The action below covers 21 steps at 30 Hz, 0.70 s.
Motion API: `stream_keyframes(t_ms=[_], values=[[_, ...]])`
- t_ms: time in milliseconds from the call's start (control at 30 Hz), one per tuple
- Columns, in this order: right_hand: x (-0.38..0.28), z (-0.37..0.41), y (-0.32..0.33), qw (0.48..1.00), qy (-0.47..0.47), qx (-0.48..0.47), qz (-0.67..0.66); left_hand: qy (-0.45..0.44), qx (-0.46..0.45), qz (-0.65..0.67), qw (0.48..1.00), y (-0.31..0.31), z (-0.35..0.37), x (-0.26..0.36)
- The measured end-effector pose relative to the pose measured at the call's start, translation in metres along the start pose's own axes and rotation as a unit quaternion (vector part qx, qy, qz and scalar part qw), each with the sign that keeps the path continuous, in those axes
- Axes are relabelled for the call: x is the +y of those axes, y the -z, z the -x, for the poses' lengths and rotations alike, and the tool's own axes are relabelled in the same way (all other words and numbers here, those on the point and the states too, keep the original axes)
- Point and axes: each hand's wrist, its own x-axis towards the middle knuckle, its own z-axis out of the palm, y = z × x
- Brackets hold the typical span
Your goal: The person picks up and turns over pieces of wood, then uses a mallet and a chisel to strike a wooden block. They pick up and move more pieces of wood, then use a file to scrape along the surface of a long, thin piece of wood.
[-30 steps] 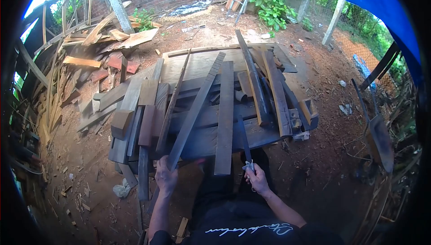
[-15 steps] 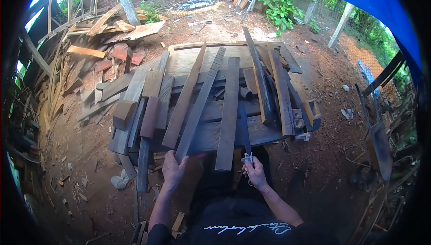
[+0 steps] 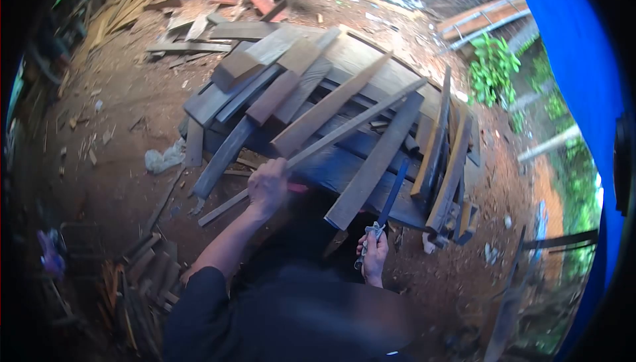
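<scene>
Wood slat (image 3: 344, 128) now edgewise, left hand (image 3: 268, 186)

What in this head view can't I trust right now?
Head view only:
The tool handle, covered by the right hand and a cloth wrap; its kind is unclear.
The red thing beside the left hand gripping the slat, motion-blurred.
What bears the planks, hidden beneath them.
The purple thing at the left edge, blurred and dim.

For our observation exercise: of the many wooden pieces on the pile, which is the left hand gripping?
The thinnest long slat, running diagonally under the others' level; the left hand closes round its lower part. The wider boards lie untouched.
</scene>
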Motion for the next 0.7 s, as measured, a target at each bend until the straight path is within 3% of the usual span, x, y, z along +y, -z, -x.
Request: stream_keyframes(t_ms=[100,200,300,633,700], values=[[0.001,-0.003,-0.001,1.000,0.003,-0.008,0.013,0.019,-0.022,0.025,0.999,0.002,-0.002,-0.001],[0.000,-0.004,-0.004,1.000,0.012,-0.008,0.027,0.172,-0.124,0.160,0.964,0.001,-0.002,-0.007],[-0.003,-0.006,-0.009,0.999,0.021,-0.001,0.032,0.196,-0.162,0.147,0.956,-0.001,0.003,-0.011],[0.003,-0.001,-0.024,0.999,-0.004,-0.019,0.050,0.136,-0.168,0.145,0.966,-0.006,-0.005,0.000],[0.003,-0.001,-0.024,0.999,-0.007,-0.012,0.051,0.161,-0.184,0.155,0.957,-0.008,-0.007,-0.002]])
